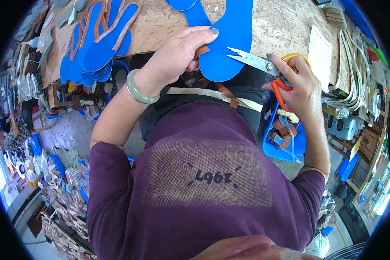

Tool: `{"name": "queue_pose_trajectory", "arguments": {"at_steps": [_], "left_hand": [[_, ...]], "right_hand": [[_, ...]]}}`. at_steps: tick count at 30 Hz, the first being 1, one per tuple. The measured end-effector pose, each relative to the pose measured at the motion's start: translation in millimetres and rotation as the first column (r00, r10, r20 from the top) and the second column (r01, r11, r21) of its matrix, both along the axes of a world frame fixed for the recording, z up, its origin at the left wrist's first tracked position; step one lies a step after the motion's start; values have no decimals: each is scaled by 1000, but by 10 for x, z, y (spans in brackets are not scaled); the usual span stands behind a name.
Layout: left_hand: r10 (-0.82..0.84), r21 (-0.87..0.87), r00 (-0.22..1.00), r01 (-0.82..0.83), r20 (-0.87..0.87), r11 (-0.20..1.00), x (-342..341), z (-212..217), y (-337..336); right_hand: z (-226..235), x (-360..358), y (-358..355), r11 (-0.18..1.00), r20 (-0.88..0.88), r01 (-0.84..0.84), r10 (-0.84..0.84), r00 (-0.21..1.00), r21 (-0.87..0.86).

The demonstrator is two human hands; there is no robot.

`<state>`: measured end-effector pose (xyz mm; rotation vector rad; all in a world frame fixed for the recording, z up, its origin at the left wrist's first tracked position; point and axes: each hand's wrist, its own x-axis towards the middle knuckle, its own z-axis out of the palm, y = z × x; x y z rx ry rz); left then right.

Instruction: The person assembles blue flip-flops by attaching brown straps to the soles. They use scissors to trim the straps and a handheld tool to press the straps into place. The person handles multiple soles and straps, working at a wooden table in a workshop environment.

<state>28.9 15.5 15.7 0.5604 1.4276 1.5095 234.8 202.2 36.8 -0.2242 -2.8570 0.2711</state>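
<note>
My left hand (pixel 188 45) is closed on the edge of a blue insole (pixel 229 37), its thumb on top and the other fingers partly hidden below. A short brown strip (pixel 202 52) shows at the insole's edge beside these fingers. My right hand (pixel 297 82) is closed around the handles of a pair of scissors (pixel 258 63), one orange and one yellow. Their blades stand slightly apart and point left, over the insole's near end. Whether they touch it, I cannot tell. Another blue insole (pixel 197 15) lies on the table just behind my left hand.
On the wooden table (pixel 156 21), blue insoles edged with brown strips (pixel 104 47) overlap in a pile at the left. White paper (pixel 320 58) and pale strips (pixel 353 73) lie at the right. Below my right hand is a blue bin (pixel 284 149) with brown scraps. A person (pixel 15 130) is at far left.
</note>
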Motion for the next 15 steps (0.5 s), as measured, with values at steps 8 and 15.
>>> {"name": "queue_pose_trajectory", "arguments": {"at_steps": [8,15], "left_hand": [[-8,-28,1000,8,15,1000,-9,80,5],[-9,53,1000,8,19,999,-21,42,-11]], "right_hand": [[32,-28,-26,998,42,24,-22,999,-52],[3,-31,-48,999,-6,26,-26,1000,29]]}}
